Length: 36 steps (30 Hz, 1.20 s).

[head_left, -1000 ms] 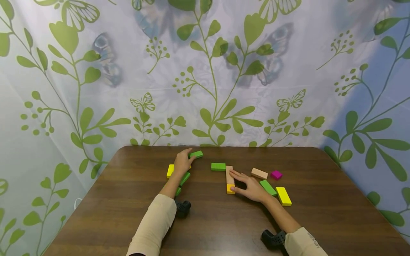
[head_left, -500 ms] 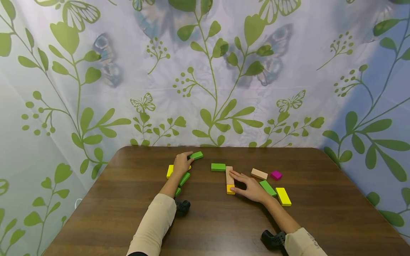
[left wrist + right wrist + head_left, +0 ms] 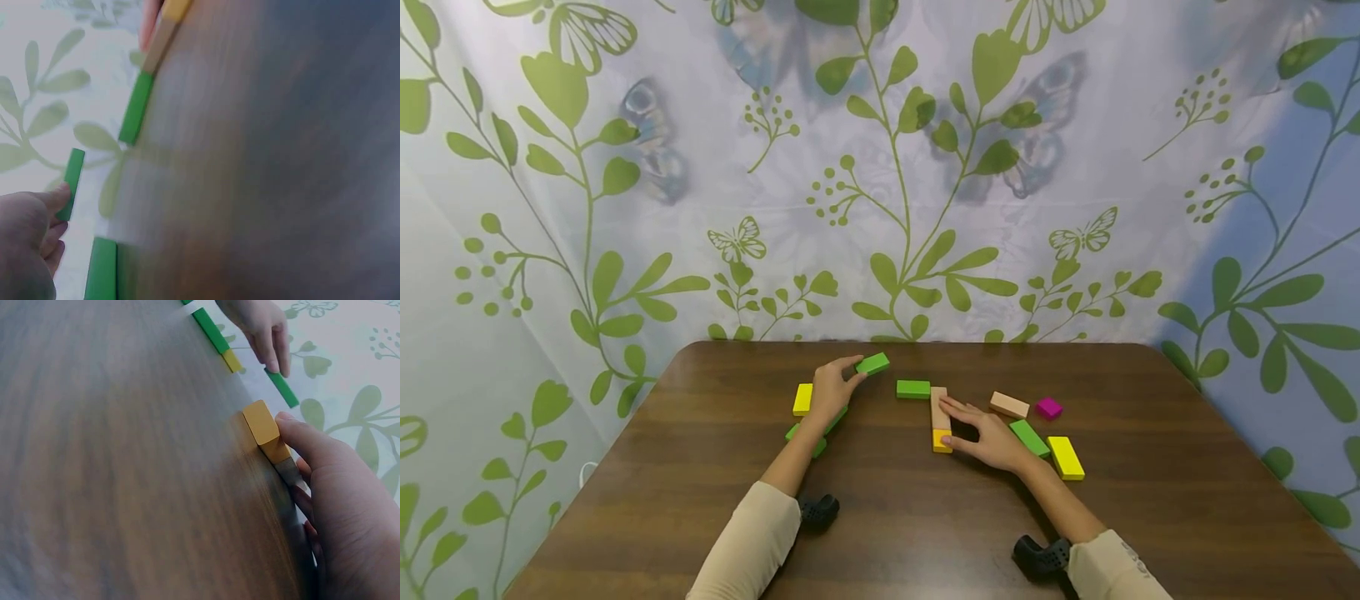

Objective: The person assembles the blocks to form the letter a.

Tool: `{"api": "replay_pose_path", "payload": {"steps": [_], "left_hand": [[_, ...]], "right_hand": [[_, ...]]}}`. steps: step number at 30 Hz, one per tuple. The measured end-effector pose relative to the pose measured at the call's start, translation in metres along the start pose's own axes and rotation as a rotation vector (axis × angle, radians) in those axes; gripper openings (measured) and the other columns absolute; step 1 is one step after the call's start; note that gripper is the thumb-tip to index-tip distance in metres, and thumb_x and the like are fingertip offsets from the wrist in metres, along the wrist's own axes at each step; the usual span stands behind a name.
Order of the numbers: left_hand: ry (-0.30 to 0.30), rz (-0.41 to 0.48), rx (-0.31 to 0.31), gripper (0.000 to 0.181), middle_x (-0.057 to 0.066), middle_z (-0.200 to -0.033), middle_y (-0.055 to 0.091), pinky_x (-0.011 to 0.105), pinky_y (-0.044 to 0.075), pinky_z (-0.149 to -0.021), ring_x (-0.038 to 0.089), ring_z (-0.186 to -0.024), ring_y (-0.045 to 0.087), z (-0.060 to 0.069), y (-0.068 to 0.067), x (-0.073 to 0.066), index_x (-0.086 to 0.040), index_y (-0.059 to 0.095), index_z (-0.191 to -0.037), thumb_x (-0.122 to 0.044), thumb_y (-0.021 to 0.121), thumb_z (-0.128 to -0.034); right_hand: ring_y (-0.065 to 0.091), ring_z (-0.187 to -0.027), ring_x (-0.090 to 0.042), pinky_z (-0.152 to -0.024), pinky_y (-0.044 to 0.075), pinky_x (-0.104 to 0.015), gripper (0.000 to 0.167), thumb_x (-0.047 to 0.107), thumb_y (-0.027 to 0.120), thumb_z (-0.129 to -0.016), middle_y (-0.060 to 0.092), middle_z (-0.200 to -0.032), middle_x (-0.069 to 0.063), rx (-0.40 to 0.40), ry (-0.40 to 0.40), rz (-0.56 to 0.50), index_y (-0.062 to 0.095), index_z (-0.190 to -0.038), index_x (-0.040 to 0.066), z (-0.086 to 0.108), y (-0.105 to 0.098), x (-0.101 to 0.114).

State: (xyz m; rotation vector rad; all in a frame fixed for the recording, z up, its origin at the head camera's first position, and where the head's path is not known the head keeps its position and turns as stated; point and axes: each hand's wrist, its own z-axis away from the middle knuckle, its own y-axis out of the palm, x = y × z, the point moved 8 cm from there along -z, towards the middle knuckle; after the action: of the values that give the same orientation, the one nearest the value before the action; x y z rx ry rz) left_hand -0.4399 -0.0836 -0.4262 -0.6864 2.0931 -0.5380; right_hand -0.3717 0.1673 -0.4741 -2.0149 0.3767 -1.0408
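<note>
In the head view, my left hand (image 3: 833,393) pinches a green block (image 3: 872,364) by its end near the table's far edge. The left wrist view shows that block held above the tabletop between thumb and fingers. My right hand (image 3: 996,443) touches an orange block (image 3: 942,442) with its thumb, while its fingertips rest at a beige block (image 3: 938,407). Those two blocks lie end to end. Another green block (image 3: 913,389) meets the far end of the beige one, at a right angle to it. My right palm is hidden.
Near my left forearm lie a yellow block (image 3: 802,400) and several green blocks, partly covered by the arm. Right of my right hand are a beige block (image 3: 1009,405), a magenta block (image 3: 1048,408), a green block (image 3: 1028,438) and a yellow block (image 3: 1066,458). A patterned curtain (image 3: 880,208) hangs behind the table.
My left hand has moved slightly right with the green block, uncovering more of the blocks beside the forearm. My right hand stays at the orange and beige blocks.
</note>
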Motion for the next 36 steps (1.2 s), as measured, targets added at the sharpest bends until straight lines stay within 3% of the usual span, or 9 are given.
{"api": "replay_pose_path", "payload": {"steps": [3, 5, 9, 12, 19, 23, 26, 32, 36], "left_hand": [[-0.016, 0.008, 0.038, 0.035, 0.01, -0.074, 0.066, 0.021, 0.03, -0.04, 0.009, -0.036, 0.02, 0.009, 0.004, -0.004, -0.005, 0.067, -0.114, -0.016, 0.072, -0.0805], [-0.023, -0.009, 0.066, 0.035, 0.01, -0.069, 0.064, 0.019, 0.026, -0.041, 0.003, -0.037, 0.015, 0.015, 0.006, -0.007, -0.005, 0.067, -0.114, -0.017, 0.071, -0.081], [-0.005, -0.018, 0.109, 0.035, 0.014, -0.091, 0.069, 0.019, 0.024, -0.041, 0.002, -0.039, 0.013, 0.023, 0.01, -0.01, -0.003, 0.066, -0.113, -0.016, 0.071, -0.081], [0.0, -0.036, 0.12, 0.035, 0.014, -0.104, 0.067, 0.02, 0.03, -0.044, 0.004, -0.041, 0.017, 0.026, 0.012, -0.01, -0.004, 0.067, -0.113, -0.017, 0.071, -0.0808], [-0.003, -0.069, 0.116, 0.034, 0.012, -0.102, 0.068, 0.024, 0.04, -0.05, 0.009, -0.042, 0.026, 0.027, 0.013, -0.009, -0.006, 0.067, -0.113, -0.017, 0.071, -0.0811], [0.003, -0.108, 0.124, 0.033, 0.01, -0.103, 0.068, 0.029, 0.051, -0.06, 0.013, -0.051, 0.053, 0.028, 0.014, -0.008, -0.007, 0.067, -0.113, -0.017, 0.071, -0.0813], [0.0, -0.113, 0.142, 0.034, 0.01, -0.105, 0.067, 0.034, 0.053, -0.069, 0.019, -0.062, 0.062, 0.029, 0.017, -0.005, -0.007, 0.067, -0.114, -0.017, 0.071, -0.0815], [0.011, -0.13, 0.18, 0.034, 0.01, -0.108, 0.066, 0.037, 0.053, -0.072, 0.025, -0.081, 0.066, 0.029, 0.021, -0.003, -0.006, 0.066, -0.115, -0.017, 0.07, -0.0828], [0.021, -0.143, 0.193, 0.034, 0.01, -0.109, 0.066, 0.037, 0.053, -0.071, 0.025, -0.084, 0.066, 0.029, 0.022, -0.004, -0.006, 0.066, -0.115, -0.018, 0.069, -0.0834]], "right_hand": [[0.035, -0.129, -0.032, -0.104, 0.026, -0.05, 0.064, 0.043, 0.061, -0.087, 0.035, -0.145, -0.002, 0.008, 0.011, 0.006, 0.042, -0.14, 0.014, 0.0, 0.0, -0.001], [0.034, -0.129, -0.032, -0.105, 0.025, -0.05, 0.065, 0.043, 0.061, -0.086, 0.035, -0.145, -0.002, 0.01, 0.013, 0.007, 0.041, -0.14, 0.014, 0.0, 0.001, -0.002], [0.034, -0.129, -0.034, -0.105, 0.025, -0.051, 0.065, 0.043, 0.062, -0.086, 0.035, -0.145, -0.002, 0.01, 0.018, -0.002, 0.042, -0.14, 0.014, 0.001, 0.002, -0.003], [0.034, -0.13, -0.034, -0.104, 0.025, -0.051, 0.065, 0.044, 0.062, -0.086, 0.035, -0.145, -0.003, 0.007, 0.022, -0.007, 0.042, -0.14, 0.014, 0.001, 0.002, -0.003], [0.033, -0.129, -0.035, -0.104, 0.026, -0.052, 0.065, 0.044, 0.062, -0.086, 0.035, -0.145, -0.001, 0.005, 0.028, -0.008, 0.042, -0.14, 0.015, 0.0, 0.001, -0.002], [0.035, -0.128, -0.036, -0.104, 0.026, -0.052, 0.064, 0.042, 0.063, -0.086, 0.036, -0.144, -0.004, -0.002, 0.006, -0.004, 0.042, -0.14, 0.013, 0.0, 0.0, 0.001], [0.035, -0.128, -0.037, -0.103, 0.026, -0.052, 0.064, 0.041, 0.063, -0.086, 0.036, -0.144, -0.006, -0.005, -0.004, -0.001, 0.043, -0.14, 0.012, 0.0, 0.0, 0.002], [0.034, -0.128, -0.038, -0.102, 0.027, -0.054, 0.065, 0.042, 0.063, -0.086, 0.036, -0.144, -0.006, -0.005, 0.007, -0.004, 0.042, -0.14, 0.013, 0.0, 0.0, 0.002], [0.035, -0.127, -0.04, -0.101, 0.027, -0.056, 0.064, 0.04, 0.063, -0.086, 0.036, -0.144, -0.007, -0.006, 0.0, -0.004, 0.042, -0.14, 0.012, 0.0, -0.001, 0.002]]}}
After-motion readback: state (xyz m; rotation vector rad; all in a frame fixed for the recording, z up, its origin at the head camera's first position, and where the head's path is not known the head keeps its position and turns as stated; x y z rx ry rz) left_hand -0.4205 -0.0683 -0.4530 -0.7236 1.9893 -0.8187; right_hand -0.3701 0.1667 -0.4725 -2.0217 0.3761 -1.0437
